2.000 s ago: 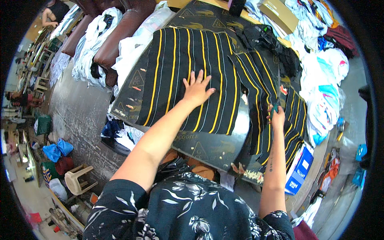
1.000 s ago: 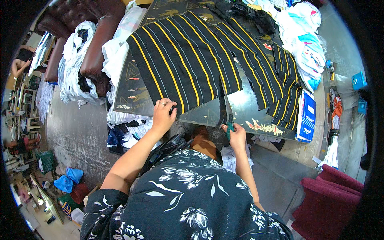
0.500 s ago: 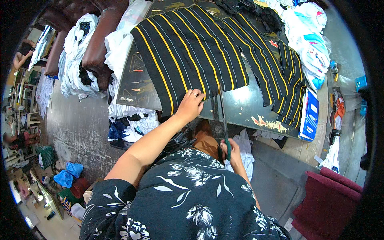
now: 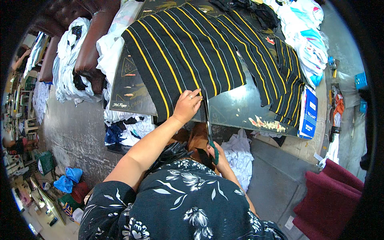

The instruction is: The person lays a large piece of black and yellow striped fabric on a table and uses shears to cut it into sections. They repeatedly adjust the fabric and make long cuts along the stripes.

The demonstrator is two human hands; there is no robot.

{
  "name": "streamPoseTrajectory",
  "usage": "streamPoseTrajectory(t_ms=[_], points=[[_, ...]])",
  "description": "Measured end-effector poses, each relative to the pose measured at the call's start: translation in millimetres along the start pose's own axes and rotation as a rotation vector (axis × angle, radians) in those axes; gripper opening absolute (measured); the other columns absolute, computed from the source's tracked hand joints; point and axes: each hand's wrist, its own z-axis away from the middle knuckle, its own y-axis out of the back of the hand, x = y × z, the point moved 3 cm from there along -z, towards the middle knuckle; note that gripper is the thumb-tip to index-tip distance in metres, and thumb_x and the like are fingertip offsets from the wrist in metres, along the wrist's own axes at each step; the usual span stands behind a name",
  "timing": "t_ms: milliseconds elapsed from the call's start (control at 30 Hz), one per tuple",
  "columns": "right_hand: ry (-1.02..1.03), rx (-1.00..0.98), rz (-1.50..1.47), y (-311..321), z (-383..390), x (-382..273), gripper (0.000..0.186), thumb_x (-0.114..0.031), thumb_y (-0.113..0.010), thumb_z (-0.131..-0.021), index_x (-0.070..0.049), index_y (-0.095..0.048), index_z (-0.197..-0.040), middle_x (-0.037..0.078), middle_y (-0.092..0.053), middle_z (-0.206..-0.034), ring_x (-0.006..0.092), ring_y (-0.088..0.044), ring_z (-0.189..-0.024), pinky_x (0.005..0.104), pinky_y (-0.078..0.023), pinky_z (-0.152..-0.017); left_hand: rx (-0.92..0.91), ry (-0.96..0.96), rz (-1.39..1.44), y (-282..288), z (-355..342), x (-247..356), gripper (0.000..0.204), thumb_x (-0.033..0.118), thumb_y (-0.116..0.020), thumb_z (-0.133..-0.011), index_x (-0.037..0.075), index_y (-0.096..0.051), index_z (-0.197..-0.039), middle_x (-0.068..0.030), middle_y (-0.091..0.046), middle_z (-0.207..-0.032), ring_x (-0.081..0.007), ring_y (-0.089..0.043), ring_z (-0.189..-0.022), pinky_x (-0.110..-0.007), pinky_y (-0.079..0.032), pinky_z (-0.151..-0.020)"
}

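Observation:
A piece of black fabric with yellow and grey stripes [image 4: 180, 48] is spread over a dark table, its near edge hanging over the table's front. My left hand [image 4: 189, 105], with a ring on one finger, grips this near edge, fingers together on top. In my right hand [image 4: 222, 161] is a pair of long scissors [image 4: 207, 116] with green-wrapped handles. Their blades point away from me and meet the fabric's edge just right of my left fingertips. My left thumb is hidden. More striped fabric [image 4: 262, 68] lies rumpled on the right.
A blue and white book [image 4: 308, 114] stands at the table's [image 4: 236, 108] right end. White bundles [image 4: 304, 40] sit at the far right, and a brown chair [image 4: 91, 52] with white cloth at the left. White cloth [image 4: 239, 154] lies below the table; maroon fabric [image 4: 330, 196] is at lower right.
The scissors and my right hand have moved left, closer to my left hand. My left hand stays at the fabric's near edge. The whole view has shifted slightly.

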Motion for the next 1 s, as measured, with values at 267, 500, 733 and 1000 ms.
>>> streamPoseTrajectory(t_ms=[267,500,733,1000], points=[[-0.107,-0.053,-0.079,-5,-4,-6,0.036,-0.044,-0.064,-0.093,-0.009,-0.054,-0.091,-0.001,-0.048,-0.075,0.0091,-0.05,-0.065,0.026,-0.039,-0.051,-0.016,0.017,-0.028,0,0,-1,0.017,0.009,-0.07,-0.078,0.005,-0.071,-0.094,-0.0078,-0.066,-0.12,-0.0247,-0.059,-0.096,-0.037,-0.049,-0.086],[-0.115,-0.085,-0.164,-4,-5,-5,0.042,-0.05,-0.06,-0.093,-0.008,-0.053,-0.094,0.003,-0.049,-0.077,0.0132,-0.05,-0.059,0.0269,-0.04,-0.048,-0.005,0.004,-0.014,1,0,-1,0.018,0.008,-0.071,-0.077,0.005,-0.07,-0.095,-0.0071,-0.067,-0.119,-0.0243,-0.06,-0.097,-0.036,-0.049,-0.085],[-0.153,-0.043,-0.182,-4,-2,-15,0.041,-0.047,-0.062,-0.093,-0.008,-0.052,-0.093,0.002,-0.049,-0.076,0.013,-0.05,-0.057,0.0263,-0.041,-0.047,-0.005,0.018,0.004,1,1,-2,0.019,0.008,-0.071,-0.077,0.005,-0.07,-0.095,-0.0063,-0.067,-0.118,-0.0241,-0.06,-0.097,-0.036,-0.049,-0.084],[-0.127,-0.016,-0.039,-5,2,-24,0.034,-0.044,-0.06,-0.094,-0.011,-0.051,-0.092,-0.001,-0.05,-0.074,0.0103,-0.047,-0.056,0.0246,-0.037,-0.047,-0.008,0.022,0.011,1,1,-2,0.019,0.009,-0.071,-0.077,0.006,-0.071,-0.096,-0.0059,-0.067,-0.119,-0.0232,-0.06,-0.098,-0.036,-0.048,-0.084]])
